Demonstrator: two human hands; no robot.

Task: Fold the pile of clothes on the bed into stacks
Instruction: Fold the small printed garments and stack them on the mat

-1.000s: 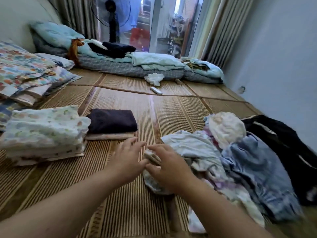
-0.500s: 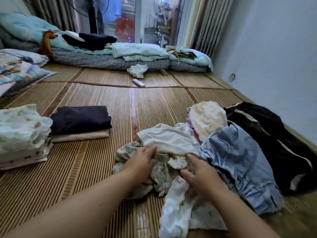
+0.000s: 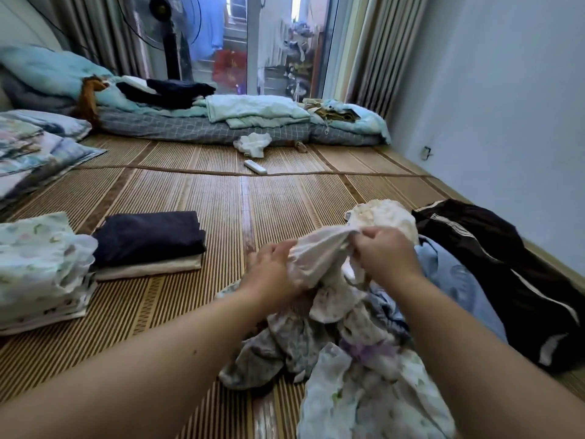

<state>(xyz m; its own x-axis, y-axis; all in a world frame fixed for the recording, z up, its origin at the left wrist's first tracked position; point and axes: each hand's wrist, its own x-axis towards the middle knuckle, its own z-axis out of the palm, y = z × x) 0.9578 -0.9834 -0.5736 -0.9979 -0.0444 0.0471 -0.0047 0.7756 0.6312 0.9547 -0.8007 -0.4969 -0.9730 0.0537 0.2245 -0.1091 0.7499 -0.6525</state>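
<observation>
Both hands are on one pale garment (image 3: 316, 253), lifted just off the pile (image 3: 316, 353) on the mat (image 3: 221, 210). Its top edge runs side to side between them and the rest hangs into the heap. Grip-wise, the right hand (image 3: 384, 255) pinches the edge tight and the left hand (image 3: 272, 270) has fingers curled into the cloth. The stacks (image 3: 148, 239) sit off left, so the left hand's nearer, I'd say.

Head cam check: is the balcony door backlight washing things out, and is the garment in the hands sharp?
Head view: the glass door is bright, yet the woven mat is evenly lit. Head view: wide-angle stretch bends the wall and the forearms. Head view: the pale garment, gripped by the left hand and right hand, looks slightly soft, print faint.
</observation>
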